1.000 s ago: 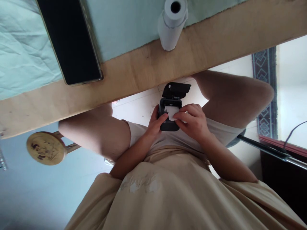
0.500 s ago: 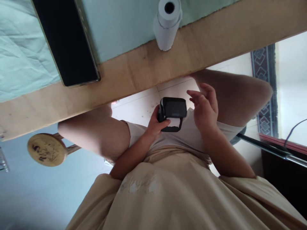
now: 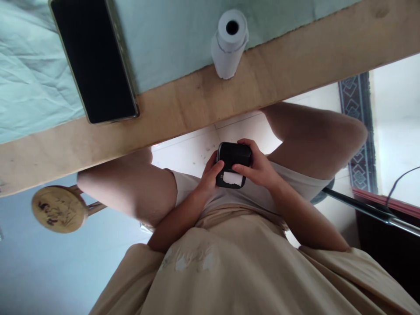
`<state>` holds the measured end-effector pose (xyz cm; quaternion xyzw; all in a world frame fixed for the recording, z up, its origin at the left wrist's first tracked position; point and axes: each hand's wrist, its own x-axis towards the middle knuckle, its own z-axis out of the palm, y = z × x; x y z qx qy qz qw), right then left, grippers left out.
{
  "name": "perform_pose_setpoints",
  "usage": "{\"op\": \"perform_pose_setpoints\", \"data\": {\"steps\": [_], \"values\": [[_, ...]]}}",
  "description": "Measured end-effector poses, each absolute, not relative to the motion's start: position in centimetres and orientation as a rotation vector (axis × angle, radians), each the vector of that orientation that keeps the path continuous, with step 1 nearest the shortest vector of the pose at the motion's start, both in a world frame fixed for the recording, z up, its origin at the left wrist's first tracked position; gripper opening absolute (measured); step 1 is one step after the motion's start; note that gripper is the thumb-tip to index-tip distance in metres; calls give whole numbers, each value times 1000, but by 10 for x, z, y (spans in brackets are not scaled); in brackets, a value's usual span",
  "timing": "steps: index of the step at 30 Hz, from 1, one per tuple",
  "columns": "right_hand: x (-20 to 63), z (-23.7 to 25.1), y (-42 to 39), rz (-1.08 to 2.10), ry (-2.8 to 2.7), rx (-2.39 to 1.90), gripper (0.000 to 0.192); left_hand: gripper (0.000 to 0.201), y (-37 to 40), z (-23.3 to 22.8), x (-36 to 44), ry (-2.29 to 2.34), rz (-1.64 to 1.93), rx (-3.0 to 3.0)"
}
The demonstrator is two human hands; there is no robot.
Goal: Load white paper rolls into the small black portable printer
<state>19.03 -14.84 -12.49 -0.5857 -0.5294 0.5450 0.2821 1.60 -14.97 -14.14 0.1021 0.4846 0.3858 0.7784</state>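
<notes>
Above my lap, both hands grip a small black portable receipt printer (image 3: 234,154). My left hand (image 3: 211,175) wraps its left side, the thumb lying on the near face. My right hand (image 3: 259,168) clasps the right side, with the thumb across the front and fingers behind the far edge. A strip of white paper (image 3: 232,178) with a ragged edge shows on the printer's near part. The printer's lid looks closed. Its underside and some of my fingers are hidden.
Beyond my hands runs the wooden table edge (image 3: 183,109), partly under a pale green cloth (image 3: 170,39). White paper rolls (image 3: 229,46) stand stacked there, with a dark-screened phone (image 3: 95,65) to their left. A round wooden stool (image 3: 59,209) is at left, a metal bar (image 3: 367,209) at right.
My right hand, apart from the printer before, has moved left and taken hold of it. The printer's raised lid has come down over the opening where white paper showed.
</notes>
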Motion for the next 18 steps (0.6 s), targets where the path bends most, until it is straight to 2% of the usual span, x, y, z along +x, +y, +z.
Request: {"op": "perform_pose_setpoints", "data": {"steps": [7,18], "values": [[191,-132,-154,1277,-1537,-1599,78,67,-148,-141,21,1093,836,143],[195,-112,-157,1050,-1838,-1494,73,55,-145,-144,17,1115,843,85]]}}
